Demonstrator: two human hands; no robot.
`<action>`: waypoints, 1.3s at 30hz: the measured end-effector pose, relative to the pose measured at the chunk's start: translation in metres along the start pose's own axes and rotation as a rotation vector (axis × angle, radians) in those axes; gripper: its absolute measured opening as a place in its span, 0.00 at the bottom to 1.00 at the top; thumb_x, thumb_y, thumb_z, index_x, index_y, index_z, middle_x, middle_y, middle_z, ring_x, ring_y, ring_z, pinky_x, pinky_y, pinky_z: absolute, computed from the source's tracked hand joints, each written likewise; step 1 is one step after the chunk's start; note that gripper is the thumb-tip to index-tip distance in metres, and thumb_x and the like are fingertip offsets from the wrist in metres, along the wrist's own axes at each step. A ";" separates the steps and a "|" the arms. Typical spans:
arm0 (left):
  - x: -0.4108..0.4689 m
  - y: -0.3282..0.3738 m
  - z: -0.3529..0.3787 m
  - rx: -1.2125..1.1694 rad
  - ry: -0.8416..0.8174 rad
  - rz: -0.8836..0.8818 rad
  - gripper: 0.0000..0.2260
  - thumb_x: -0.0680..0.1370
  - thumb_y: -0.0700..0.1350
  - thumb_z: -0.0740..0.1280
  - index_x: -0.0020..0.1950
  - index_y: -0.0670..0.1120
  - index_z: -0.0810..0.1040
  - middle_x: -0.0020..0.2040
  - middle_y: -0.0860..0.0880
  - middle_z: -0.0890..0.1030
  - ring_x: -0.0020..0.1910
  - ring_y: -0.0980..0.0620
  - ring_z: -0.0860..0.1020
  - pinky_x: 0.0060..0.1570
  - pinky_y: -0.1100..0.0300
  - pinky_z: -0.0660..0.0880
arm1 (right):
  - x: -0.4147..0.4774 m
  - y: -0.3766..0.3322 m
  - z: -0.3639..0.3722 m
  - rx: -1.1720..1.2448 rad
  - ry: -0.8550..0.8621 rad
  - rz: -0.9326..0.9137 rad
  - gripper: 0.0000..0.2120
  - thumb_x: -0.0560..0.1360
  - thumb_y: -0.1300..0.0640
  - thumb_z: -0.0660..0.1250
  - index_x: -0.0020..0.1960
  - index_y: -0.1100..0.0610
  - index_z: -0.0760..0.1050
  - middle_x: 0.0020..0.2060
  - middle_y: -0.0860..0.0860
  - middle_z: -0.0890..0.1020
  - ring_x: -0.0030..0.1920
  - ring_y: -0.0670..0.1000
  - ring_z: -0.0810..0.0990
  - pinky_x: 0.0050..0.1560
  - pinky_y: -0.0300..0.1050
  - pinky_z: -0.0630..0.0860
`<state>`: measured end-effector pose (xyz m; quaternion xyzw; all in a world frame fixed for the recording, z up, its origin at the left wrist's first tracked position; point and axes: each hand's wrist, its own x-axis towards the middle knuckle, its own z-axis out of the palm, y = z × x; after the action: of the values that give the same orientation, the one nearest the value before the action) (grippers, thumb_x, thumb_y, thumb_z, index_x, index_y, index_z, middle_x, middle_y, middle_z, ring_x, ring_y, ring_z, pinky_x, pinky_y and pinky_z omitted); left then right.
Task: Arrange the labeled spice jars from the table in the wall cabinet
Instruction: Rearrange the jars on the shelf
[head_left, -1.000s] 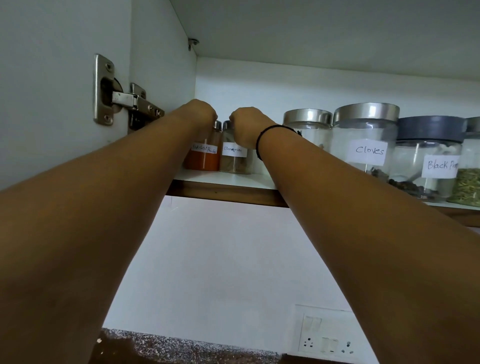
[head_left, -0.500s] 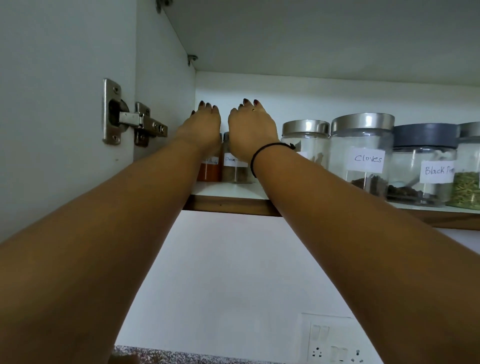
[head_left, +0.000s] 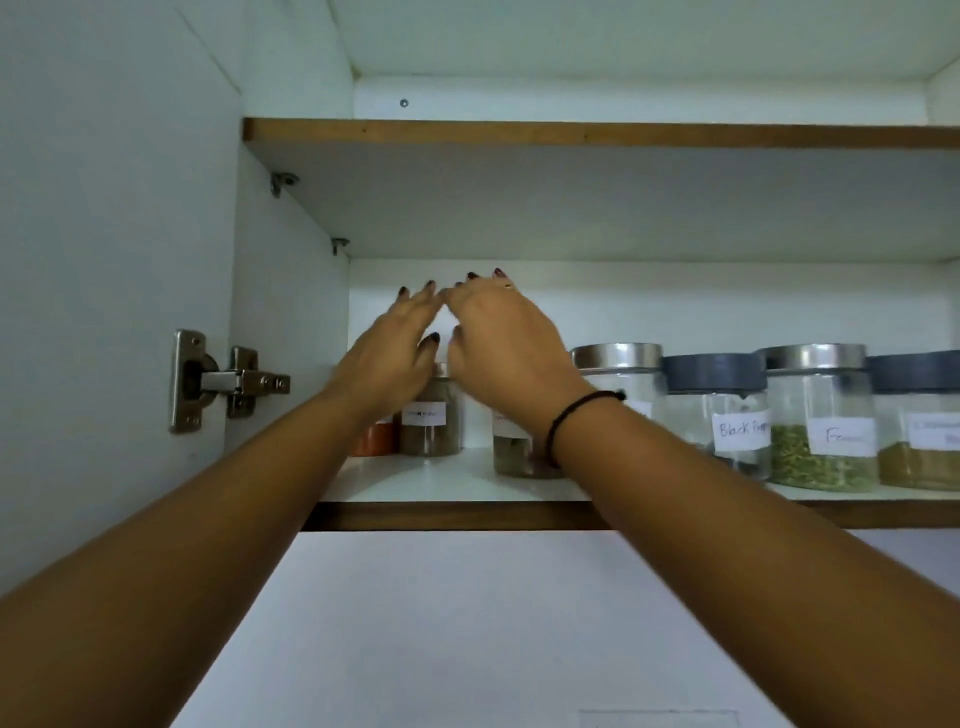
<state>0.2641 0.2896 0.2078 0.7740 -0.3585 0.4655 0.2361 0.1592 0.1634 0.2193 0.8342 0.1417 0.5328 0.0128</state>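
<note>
Both arms reach into the wall cabinet over its lower shelf. My left hand hovers with fingers spread above a small orange-filled jar and a small brown-filled labeled jar at the shelf's left end. My right hand, also spread and empty, is raised in front of another small jar that my wrist partly hides. Neither hand grips a jar.
Larger labeled jars stand in a row to the right: a steel-lidded one, a grey-lidded "Black Pepper" jar, a jar of green seeds and one more. An upper shelf spans above. A door hinge sits left.
Both hands have lifted off the small jars and spread their fingers. The view has tilted up, so the upper shelf now shows, and a third small jar stands apart on the right.
</note>
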 end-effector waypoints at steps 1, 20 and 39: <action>0.000 0.009 -0.002 0.022 -0.027 0.013 0.26 0.84 0.41 0.59 0.81 0.51 0.56 0.81 0.51 0.57 0.80 0.49 0.52 0.78 0.48 0.55 | -0.004 0.009 -0.014 0.025 0.016 0.017 0.19 0.75 0.64 0.62 0.66 0.58 0.75 0.61 0.54 0.79 0.64 0.53 0.75 0.69 0.44 0.67; 0.004 0.062 -0.007 -0.191 -0.387 -0.044 0.15 0.81 0.45 0.66 0.68 0.48 0.77 0.65 0.50 0.79 0.59 0.56 0.74 0.57 0.61 0.69 | -0.051 0.092 -0.102 0.097 -0.335 0.105 0.11 0.79 0.58 0.67 0.60 0.54 0.82 0.54 0.50 0.83 0.50 0.49 0.81 0.44 0.36 0.76; 0.010 0.082 0.011 0.225 -0.314 -0.069 0.17 0.82 0.49 0.64 0.69 0.45 0.76 0.61 0.45 0.80 0.57 0.46 0.77 0.55 0.56 0.71 | -0.044 0.071 -0.064 -0.342 -0.305 0.061 0.19 0.71 0.74 0.62 0.30 0.56 0.60 0.29 0.51 0.64 0.27 0.49 0.61 0.28 0.41 0.62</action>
<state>0.2096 0.2265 0.2146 0.8705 -0.3097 0.3678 0.1051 0.1010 0.0761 0.2201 0.8946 0.0207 0.4172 0.1590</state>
